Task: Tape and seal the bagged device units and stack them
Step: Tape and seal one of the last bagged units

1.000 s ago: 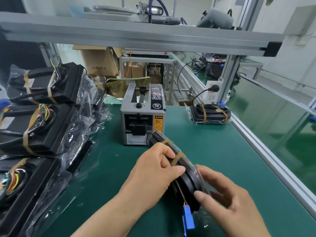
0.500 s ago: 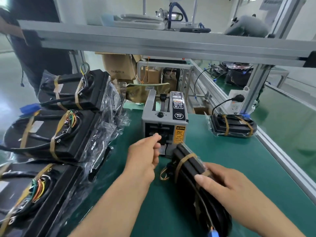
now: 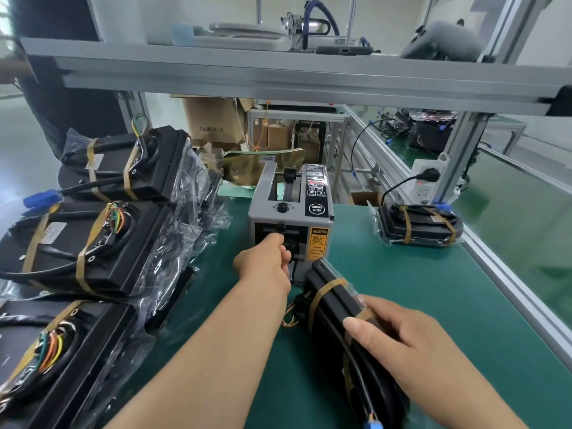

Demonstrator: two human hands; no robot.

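Note:
A black device unit [image 3: 325,292] in a clear bag stands on its edge on the green mat [image 3: 411,283], with brown tape bands round it. My right hand [image 3: 399,339] grips it from the right, thumb on top. My left hand [image 3: 266,263] is stretched forward to the outlet of the grey tape dispenser [image 3: 291,212]. Its fingers are curled in a pinch at the slot, and the tape strip is hidden behind them. Bagged, taped units [image 3: 93,243] lie stacked at the left. One more taped unit [image 3: 418,224] lies at the far right.
An aluminium shelf beam [image 3: 278,78] crosses low overhead. A metal rail [image 3: 510,292] borders the mat's right side, with a plugged socket [image 3: 425,181] on the post. Cardboard boxes [image 3: 213,122] stand behind the dispenser. Loose bag ends spill from the left stack onto the mat.
My left hand let go of the unit and moved forward to the dispenser's outlet. My right hand kept hold of the unit, which now stands further from the dispenser's front.

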